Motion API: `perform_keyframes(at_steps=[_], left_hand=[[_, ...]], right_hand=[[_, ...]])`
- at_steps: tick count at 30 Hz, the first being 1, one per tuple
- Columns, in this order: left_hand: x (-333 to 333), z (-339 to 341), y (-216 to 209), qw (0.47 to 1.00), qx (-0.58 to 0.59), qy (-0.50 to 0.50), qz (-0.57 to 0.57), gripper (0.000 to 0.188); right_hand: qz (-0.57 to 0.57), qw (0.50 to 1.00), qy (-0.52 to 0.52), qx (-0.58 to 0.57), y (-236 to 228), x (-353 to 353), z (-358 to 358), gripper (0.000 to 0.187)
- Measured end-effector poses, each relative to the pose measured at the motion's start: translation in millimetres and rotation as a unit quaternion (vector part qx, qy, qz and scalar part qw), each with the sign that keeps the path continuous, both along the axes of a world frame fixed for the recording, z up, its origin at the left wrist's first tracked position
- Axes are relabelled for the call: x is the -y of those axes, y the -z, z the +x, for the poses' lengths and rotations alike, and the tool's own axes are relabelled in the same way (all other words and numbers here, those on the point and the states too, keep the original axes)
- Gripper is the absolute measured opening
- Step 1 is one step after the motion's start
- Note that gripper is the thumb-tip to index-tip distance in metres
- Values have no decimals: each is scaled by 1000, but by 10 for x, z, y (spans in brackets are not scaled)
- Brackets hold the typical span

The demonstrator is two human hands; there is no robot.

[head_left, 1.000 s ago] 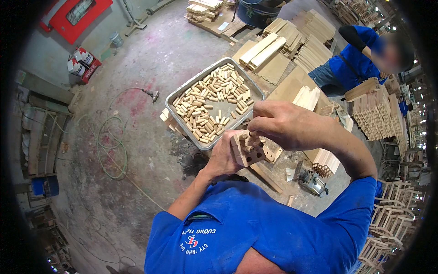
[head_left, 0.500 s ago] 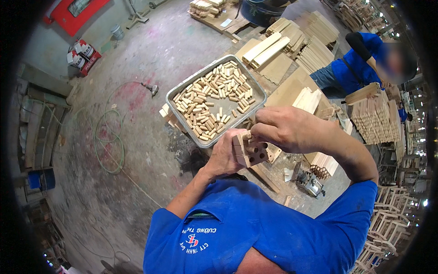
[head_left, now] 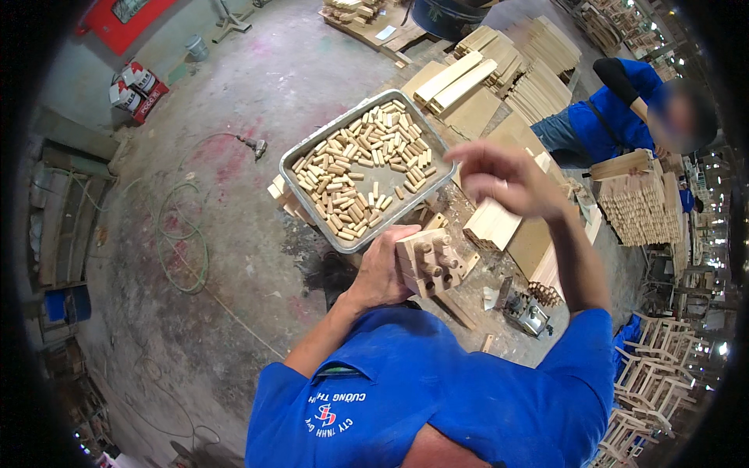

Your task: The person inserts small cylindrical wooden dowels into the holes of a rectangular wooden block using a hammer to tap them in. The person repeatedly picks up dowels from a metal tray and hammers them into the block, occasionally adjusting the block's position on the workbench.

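A worker in a blue shirt (head_left: 468, 374) is clasping a drilled wooden block (head_left: 410, 264) in the left hand (head_left: 381, 269), the fingers and thumb closing around its left side. The block is sitting just in front of the chest, its holed face turning up and to the right. Several dowels are standing in its holes and jutting from the face, while dark holes are showing along its lower edge.

The right hand (head_left: 507, 179), blurred, is hovering apart from the block, released, its fingers curving loosely near the right corner of a metal tray (head_left: 391, 181). Loose wooden dowels (head_left: 331, 178) are filling much of the tray, which is lying just beyond the block.

Below the right hand, a bundle of wooden strips (head_left: 493, 226) is resting, and a metal device (head_left: 528, 316) is sitting nearer the worker. At right, a co-worker in blue (head_left: 597, 117) is bending over a tall stack of wooden slats (head_left: 636, 201). At left, a green hose (head_left: 204, 269) is looping across the stained concrete floor (head_left: 257, 226).
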State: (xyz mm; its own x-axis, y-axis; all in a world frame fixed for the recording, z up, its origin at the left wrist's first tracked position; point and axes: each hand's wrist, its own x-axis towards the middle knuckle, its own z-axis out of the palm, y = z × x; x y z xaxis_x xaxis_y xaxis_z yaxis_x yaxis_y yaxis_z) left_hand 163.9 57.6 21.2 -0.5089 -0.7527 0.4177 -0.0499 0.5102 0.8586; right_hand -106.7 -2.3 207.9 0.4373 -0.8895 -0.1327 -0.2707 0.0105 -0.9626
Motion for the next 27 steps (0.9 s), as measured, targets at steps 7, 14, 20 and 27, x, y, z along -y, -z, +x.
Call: perform_keyframes(at_steps=[7, 14, 20, 27], left_hand=[[60, -30, -19, 1000, 6, 26, -4, 103], [75, -15, -28, 999, -5, 31, -7, 99], [81, -35, -35, 999, -2, 32, -13, 99], [60, -39, -79, 999, 12, 27, 29, 96]], right_hand=[[9, 900, 190, -393, 2065, 609, -202, 22], [-48, 837, 195, -509, 2604, 578, 274, 38], [-78, 851, 194, -482, 2757, 580, 375, 29], [22, 948, 265, -176, 2804, 651, 347, 25]])
